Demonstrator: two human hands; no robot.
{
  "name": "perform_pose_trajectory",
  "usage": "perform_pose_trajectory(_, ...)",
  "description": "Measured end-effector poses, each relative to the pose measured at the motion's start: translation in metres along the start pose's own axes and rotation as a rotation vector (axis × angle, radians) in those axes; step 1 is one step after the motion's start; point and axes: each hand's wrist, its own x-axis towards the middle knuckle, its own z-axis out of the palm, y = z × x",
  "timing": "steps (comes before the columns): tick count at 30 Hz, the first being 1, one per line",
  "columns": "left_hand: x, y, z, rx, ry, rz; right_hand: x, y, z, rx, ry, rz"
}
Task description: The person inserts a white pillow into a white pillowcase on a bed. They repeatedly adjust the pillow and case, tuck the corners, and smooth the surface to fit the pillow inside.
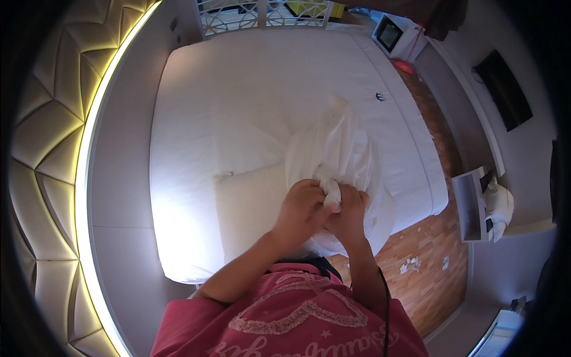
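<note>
My left hand (302, 209) and my right hand (348, 212) are close together over the near side of the bed. Both are closed on a bunched white cloth (342, 146), a thin bed linen gathered into a twist between the fingers. Its loose folds spread away from me over the mattress and hang down near my waist. Just left of my left hand, a flat off-white pillow-like piece (247, 199) lies on the bed. The fingertips are partly hidden in the cloth.
The white-covered bed (220, 77) fills the middle. A glowing padded headboard (50, 178) stands at the left. Wood floor (428, 256) with white scraps runs along the right. A shelf (473, 205) with a white bundle (498, 205) and a wall screen (504, 89) are farther right.
</note>
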Motion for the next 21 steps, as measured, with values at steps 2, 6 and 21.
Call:
perform_pose_trajectory(2,0.001,-0.016,-0.009,-0.072,0.075,-0.085,0.005,-0.003,-0.002,0.037,-0.052,0.059)
perform_pose_trajectory(6,0.033,-0.025,-0.014,0.386,0.156,-0.081,0.002,-0.006,-0.001,0.048,0.002,0.049)
perform_pose_trajectory(21,0.003,-0.088,-0.002,0.49,-0.165,-0.607,-0.011,0.008,-0.026,0.461,0.409,0.514)
